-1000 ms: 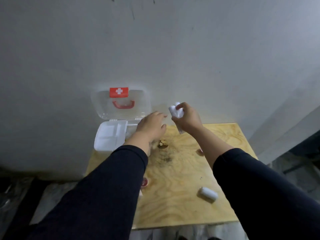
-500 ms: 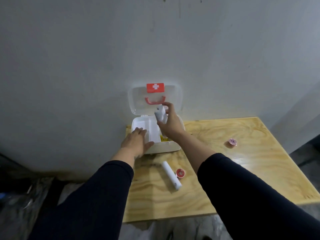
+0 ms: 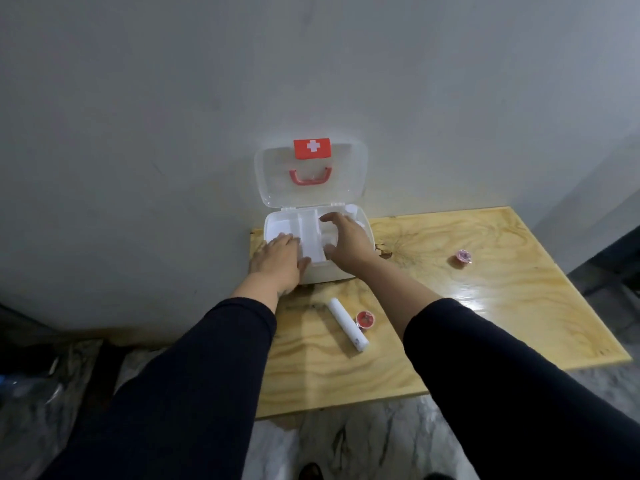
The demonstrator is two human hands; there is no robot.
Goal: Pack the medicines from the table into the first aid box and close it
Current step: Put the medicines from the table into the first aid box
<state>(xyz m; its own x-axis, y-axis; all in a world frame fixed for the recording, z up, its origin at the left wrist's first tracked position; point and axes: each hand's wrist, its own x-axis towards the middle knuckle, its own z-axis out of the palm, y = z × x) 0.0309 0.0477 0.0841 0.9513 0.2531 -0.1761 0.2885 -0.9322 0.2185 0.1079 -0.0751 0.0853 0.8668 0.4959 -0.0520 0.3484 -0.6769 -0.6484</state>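
Note:
The white first aid box (image 3: 364,221) stands open at the table's back left corner, its clear lid (image 3: 348,168) with a red cross label leaning on the wall. My left hand (image 3: 277,261) lies flat on the box's front left part. My right hand (image 3: 349,244) reaches into the right compartment, fingers curled around a white medicine pack (image 3: 329,239) that blends with the white inside. A white tube (image 3: 346,323) and a small red round container (image 3: 365,320) lie on the table in front of the box. A small pink round container (image 3: 462,257) sits to the right.
The light wooden table (image 3: 467,323) stands against a grey wall (image 3: 173,133). Its front edge is near my elbows, with a marbled floor (image 3: 363,438) below. Dark clutter lies on the floor at the left.
My right hand has gone down from above the box into its right compartment with the white pack. My left hand has slid further onto the box.

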